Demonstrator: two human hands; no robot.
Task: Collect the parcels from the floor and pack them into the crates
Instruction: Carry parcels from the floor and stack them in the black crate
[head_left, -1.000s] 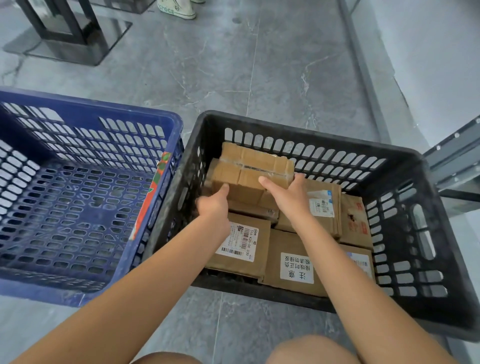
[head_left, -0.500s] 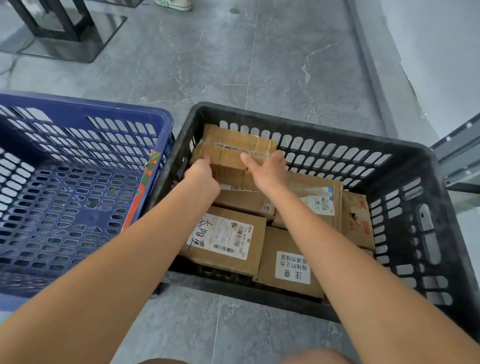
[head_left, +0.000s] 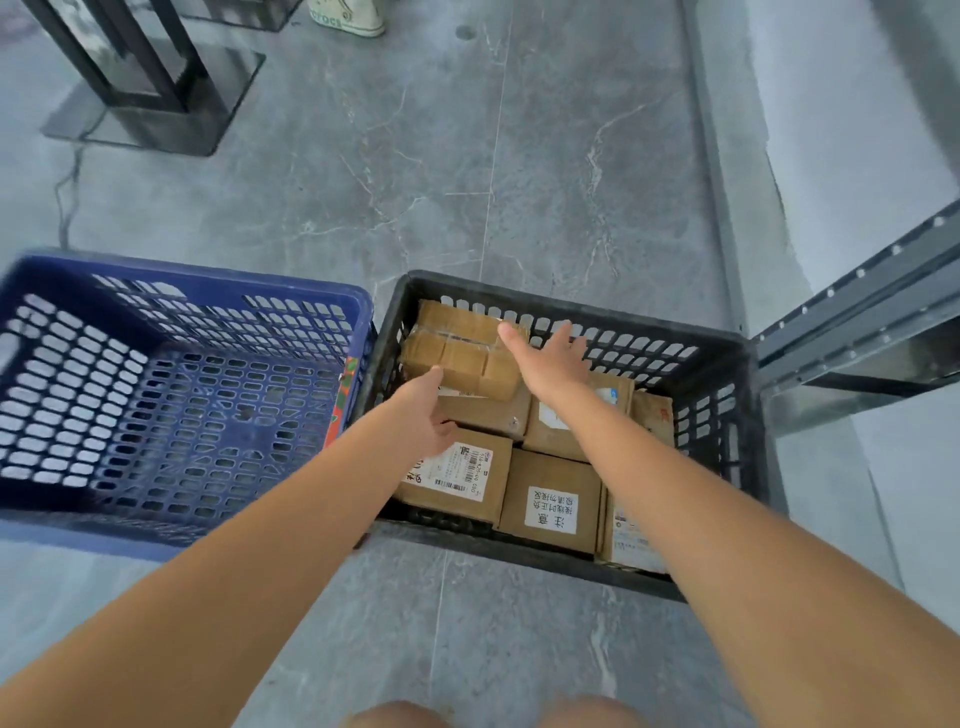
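Black crate (head_left: 737, 410) full of cardboard parcels (head_left: 553, 499), blue crate (head_left: 182, 291) empty

The grey stone-look floor tiles (head_left: 545, 171) are smooth with a soft sheen and pale veining. The blue perforated plastic crate (head_left: 171, 395) and the black perforated plastic crate (head_left: 727, 415) look matt. The brown cardboard parcels (head_left: 550, 499) are dull, with white paper labels; the taped cardboard parcel (head_left: 462, 348) shows glossy clear tape.
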